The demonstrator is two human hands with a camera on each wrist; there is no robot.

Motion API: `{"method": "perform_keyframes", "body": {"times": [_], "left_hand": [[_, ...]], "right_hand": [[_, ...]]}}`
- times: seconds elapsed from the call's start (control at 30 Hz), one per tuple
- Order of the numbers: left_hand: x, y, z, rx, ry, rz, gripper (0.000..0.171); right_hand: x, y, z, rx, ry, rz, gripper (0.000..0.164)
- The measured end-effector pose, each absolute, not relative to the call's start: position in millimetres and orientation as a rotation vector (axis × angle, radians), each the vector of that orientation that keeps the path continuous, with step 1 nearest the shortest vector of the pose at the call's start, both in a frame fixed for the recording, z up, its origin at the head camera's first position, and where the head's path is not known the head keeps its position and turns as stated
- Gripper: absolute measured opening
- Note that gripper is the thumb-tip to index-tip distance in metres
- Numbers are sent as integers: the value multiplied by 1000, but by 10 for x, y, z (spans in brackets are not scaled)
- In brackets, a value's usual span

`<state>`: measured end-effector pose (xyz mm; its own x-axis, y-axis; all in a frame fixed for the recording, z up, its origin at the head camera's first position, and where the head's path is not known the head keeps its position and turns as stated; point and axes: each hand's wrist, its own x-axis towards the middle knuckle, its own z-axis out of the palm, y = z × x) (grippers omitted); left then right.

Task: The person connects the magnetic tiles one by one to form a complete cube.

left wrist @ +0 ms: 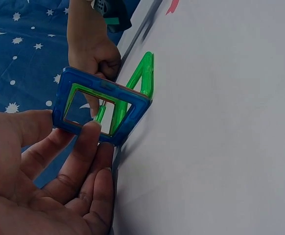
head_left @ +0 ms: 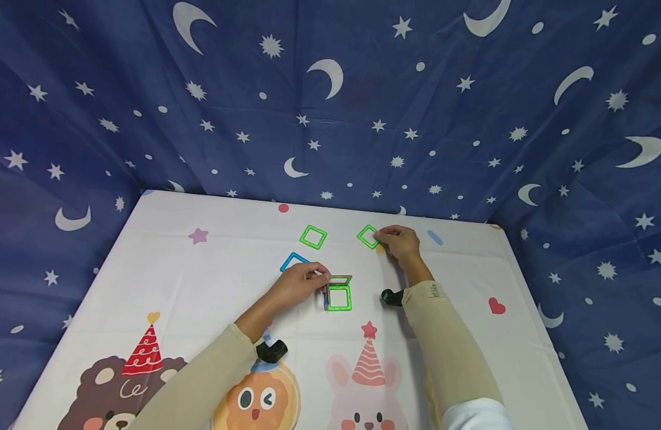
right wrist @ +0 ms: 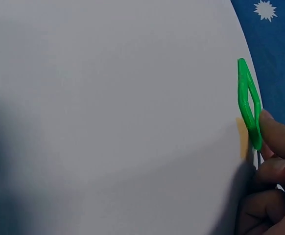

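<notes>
In the head view, a green square magnetic tile (head_left: pixel 349 297) lies flat at mid-table. A tile (head_left: pixel 341 277) stands along its far edge, and a blue square magnetic tile (left wrist: pixel 135 111) stands upright along its left edge. My left hand (head_left: pixel 297 283) holds that blue tile, thumb and fingers at its edge in the left wrist view. Farther back on the right, my right hand (head_left: pixel 402 243) pinches one corner of another green square magnetic tile (right wrist: pixel 242 90). That tile looks tilted in the right wrist view; whether it touches the table is unclear.
Behind my left hand lies a second blue tile (head_left: pixel 287 261), partly covered by the hand. A loose green tile (head_left: pixel 318 229) lies farther back. The white table cover (head_left: pixel 201 286) carries printed cartoons, and a blue star-patterned curtain (head_left: pixel 362 161) borders the far edge.
</notes>
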<state>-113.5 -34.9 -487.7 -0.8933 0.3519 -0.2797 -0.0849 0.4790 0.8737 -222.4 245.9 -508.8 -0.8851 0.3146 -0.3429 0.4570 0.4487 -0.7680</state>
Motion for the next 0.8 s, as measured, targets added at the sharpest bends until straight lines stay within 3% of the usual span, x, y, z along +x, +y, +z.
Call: {"method": "perform_keyframes", "body": {"times": [0.27, 0.57, 0.8], "left_hand": [[-1139, -350, -4878, 230, 2297, 1406, 17], [-1124, -352, -4863, 223, 2315, 1387, 16], [-1110, -350, -4854, 211, 2312, 1388, 17]], "right_hand": [[-2190, 2390, -5069, 652, 2653, -1262, 23], [-2133, 2380, -4985, 266, 2791, -851, 28], [-1988, 2446, -4894, 180, 2628, -921, 31]]}}
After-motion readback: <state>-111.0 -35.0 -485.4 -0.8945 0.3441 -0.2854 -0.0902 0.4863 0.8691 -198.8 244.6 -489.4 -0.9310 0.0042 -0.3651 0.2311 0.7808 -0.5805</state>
